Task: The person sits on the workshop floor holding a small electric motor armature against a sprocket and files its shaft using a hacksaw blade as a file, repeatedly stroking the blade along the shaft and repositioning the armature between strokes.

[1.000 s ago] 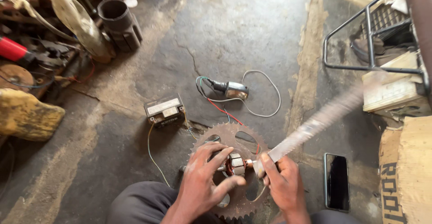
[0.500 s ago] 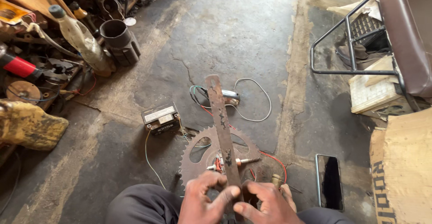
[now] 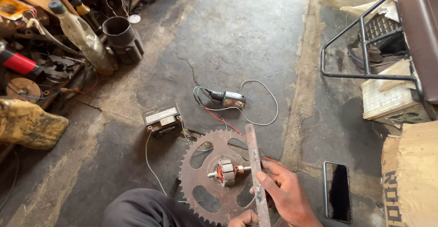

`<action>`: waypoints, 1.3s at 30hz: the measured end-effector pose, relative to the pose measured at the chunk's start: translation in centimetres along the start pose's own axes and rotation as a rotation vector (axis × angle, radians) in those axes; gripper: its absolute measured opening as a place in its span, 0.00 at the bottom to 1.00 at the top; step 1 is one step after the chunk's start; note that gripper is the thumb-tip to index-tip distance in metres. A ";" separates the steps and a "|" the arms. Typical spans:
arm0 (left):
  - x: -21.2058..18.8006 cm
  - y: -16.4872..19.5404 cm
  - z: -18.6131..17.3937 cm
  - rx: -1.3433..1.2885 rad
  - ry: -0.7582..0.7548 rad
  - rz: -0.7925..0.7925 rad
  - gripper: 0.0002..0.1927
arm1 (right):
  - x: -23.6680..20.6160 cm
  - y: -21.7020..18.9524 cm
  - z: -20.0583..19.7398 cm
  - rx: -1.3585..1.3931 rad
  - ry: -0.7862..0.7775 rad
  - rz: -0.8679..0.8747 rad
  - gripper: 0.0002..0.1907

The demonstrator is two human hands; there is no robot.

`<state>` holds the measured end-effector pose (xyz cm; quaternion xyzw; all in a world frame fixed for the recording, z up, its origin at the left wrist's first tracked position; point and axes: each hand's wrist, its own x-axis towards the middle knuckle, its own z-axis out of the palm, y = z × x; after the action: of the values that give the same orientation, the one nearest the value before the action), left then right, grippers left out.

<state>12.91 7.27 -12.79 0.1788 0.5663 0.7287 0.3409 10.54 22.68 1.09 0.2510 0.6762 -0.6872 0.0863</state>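
Head view, the only 1.

Right hand [image 3: 287,195] sits at about 5 o'clock in the frame, fingers curled onto a flat metal strip [image 3: 255,172]. The strip is held, not lying free. Its long axis runs close to 12–6 o'clock, far tip at about 12 from the hand, near end leaving the bottom edge.

Left hand [image 3: 244,219] shows only as knuckles at 6 o'clock, touching the strip's lower part. Whether it is clamped or just resting, I cannot tell.

Small motor armature [image 3: 226,172] lies on a rusty toothed sprocket [image 3: 214,181] on the concrete floor [image 3: 228,40]. Armature shaft axis runs roughly 9–3 o'clock, so it crosses the strip's axis nearly square. Its right shaft end is just beside the strip's left edge. Contact cannot be confirmed. The armature lies at about 9 to 10 o'clock from the right hand, which is the nearer hand.

Surroundings:
- small black battery [image 3: 160,119], 11 o'clock of the sprocket
- wired lamp unit [image 3: 232,99], 12 o'clock, with red wire [image 3: 223,122] running toward the sprocket
- dark phone [image 3: 337,191], 3 o'clock of the right hand, well apart
- cardboard box [image 3: 410,177], far right
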 end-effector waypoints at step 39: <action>-1.0 13.6 -5.5 1.220 0.613 0.366 0.31 | 0.5 -2.7 2.1 -0.338 0.066 -0.013 0.40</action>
<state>6.07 1.01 -1.35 0.2173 0.9050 0.3445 -0.1230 8.39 20.93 3.15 0.2510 0.7863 -0.5555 0.1008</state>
